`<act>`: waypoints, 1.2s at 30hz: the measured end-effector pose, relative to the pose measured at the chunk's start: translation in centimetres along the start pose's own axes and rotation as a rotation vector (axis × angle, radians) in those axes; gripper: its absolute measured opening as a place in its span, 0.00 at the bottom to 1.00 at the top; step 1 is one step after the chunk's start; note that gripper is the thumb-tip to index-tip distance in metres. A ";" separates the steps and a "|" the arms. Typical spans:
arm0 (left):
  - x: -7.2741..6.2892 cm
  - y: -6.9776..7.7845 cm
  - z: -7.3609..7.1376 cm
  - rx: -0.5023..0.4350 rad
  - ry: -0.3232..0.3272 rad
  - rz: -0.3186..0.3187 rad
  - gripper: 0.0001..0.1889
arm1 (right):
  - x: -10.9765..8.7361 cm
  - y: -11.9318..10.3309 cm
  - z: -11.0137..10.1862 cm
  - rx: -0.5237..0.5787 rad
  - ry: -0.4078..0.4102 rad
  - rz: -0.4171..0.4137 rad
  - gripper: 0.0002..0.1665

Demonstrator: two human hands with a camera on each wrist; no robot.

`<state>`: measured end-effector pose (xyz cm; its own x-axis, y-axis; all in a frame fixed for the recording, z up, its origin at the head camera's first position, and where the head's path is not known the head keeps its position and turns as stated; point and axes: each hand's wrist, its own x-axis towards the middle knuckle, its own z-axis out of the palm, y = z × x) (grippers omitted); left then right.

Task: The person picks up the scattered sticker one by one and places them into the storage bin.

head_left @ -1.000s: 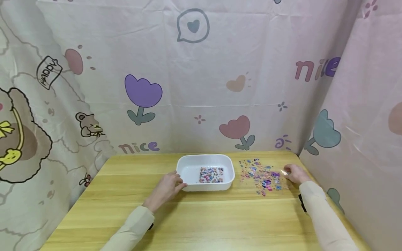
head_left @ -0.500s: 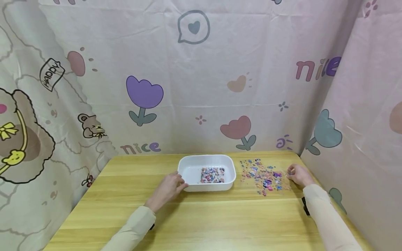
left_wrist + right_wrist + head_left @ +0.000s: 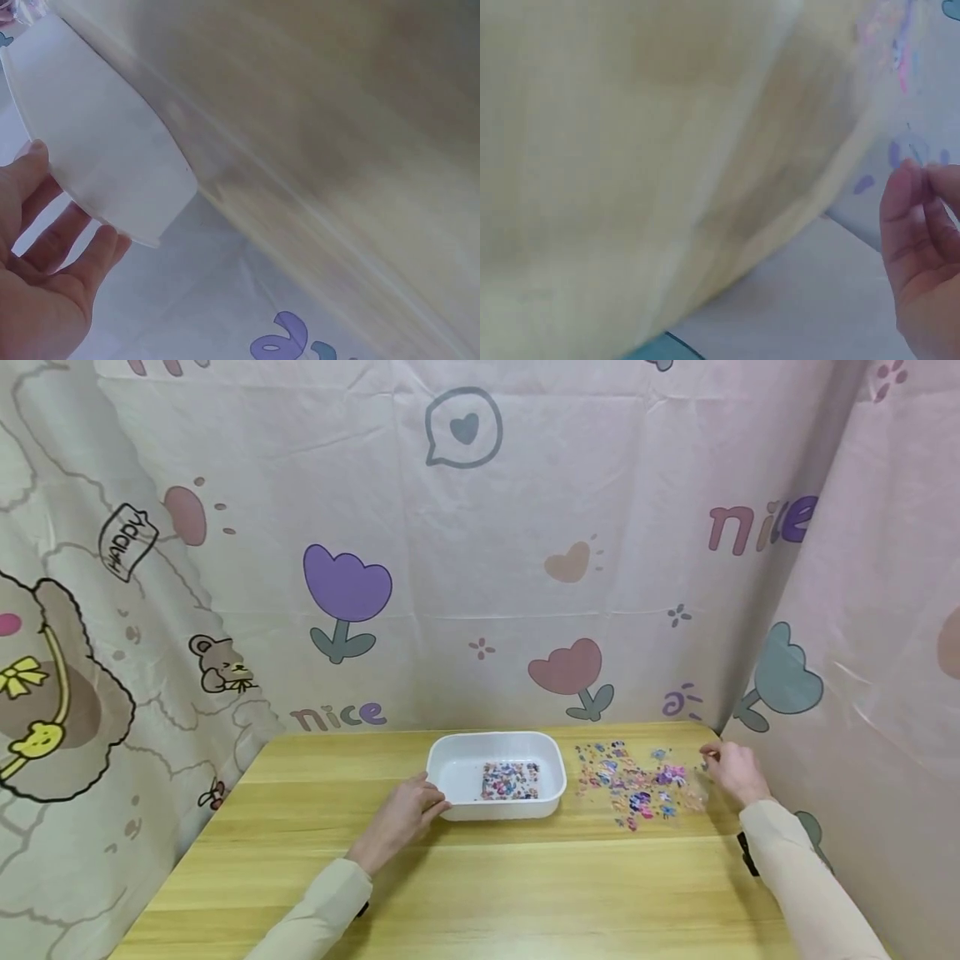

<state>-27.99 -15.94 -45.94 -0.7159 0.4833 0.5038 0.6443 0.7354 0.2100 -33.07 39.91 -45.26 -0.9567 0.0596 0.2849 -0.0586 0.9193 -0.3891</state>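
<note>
My left hand (image 3: 405, 814) holds the left front corner of a white plastic tub (image 3: 497, 810), thumb and fingertips at its rim. In the left wrist view, the fingers (image 3: 97, 251) lie along the rim of the tub's side (image 3: 105, 127). Inside the tub lies a clear sheet with small colourful prints (image 3: 510, 782). At the right of the table, my right hand (image 3: 738, 770) pinches the edge of a clear sticker sheet (image 3: 670, 774) between thumb and fingertips. More such sheets (image 3: 606, 772) lie spread beneath and beside it. In the right wrist view, the pinching fingertips (image 3: 909, 176) stand against the curtain.
The wood-grain table (image 3: 495, 893) reaches back to a printed curtain (image 3: 465, 568). Another curtain side (image 3: 885, 652) hangs close by the right hand and forearm, along the table's right edge.
My right hand has moved right and slightly back, and the purple prints near it have shifted right. The left hand keeps its hold on the tub's rim.
</note>
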 end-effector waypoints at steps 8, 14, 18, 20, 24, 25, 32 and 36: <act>0.2 0.0 0.0 0.031 -0.007 0.017 0.05 | 1.0 -1.5 -1.7 -0.012 0.137 -0.077 0.11; 0.3 0.0 0.0 0.033 -0.021 0.018 0.05 | 1.4 -2.7 -2.5 -0.001 0.221 -0.110 0.10; 0.1 0.0 0.1 0.018 0.003 0.028 0.05 | 1.4 -3.5 -2.6 0.001 0.242 -0.120 0.10; 0.0 0.0 0.2 0.007 0.016 0.027 0.05 | 1.3 -3.9 -2.6 0.000 0.259 -0.142 0.10; -0.2 -0.1 0.3 -0.009 0.031 0.015 0.05 | 1.3 -4.8 -2.4 -0.008 0.308 -0.188 0.09; -0.2 -0.1 0.3 -0.014 0.033 0.013 0.05 | 1.3 -5.0 -2.3 -0.011 0.319 -0.199 0.08; -0.2 -0.3 0.3 -0.041 0.038 -0.015 0.06 | 1.8 -6.6 -2.2 0.025 0.389 -0.289 0.07; -0.1 -0.2 0.2 -0.041 0.029 -0.028 0.06 | 1.8 -7.5 -1.9 0.063 0.439 -0.343 0.06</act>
<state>-28.15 -16.04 -46.22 -0.7261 0.4485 0.5212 0.6350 0.7281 0.2581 -33.80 33.85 -40.11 -0.6721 -0.0698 0.7371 -0.3755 0.8902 -0.2581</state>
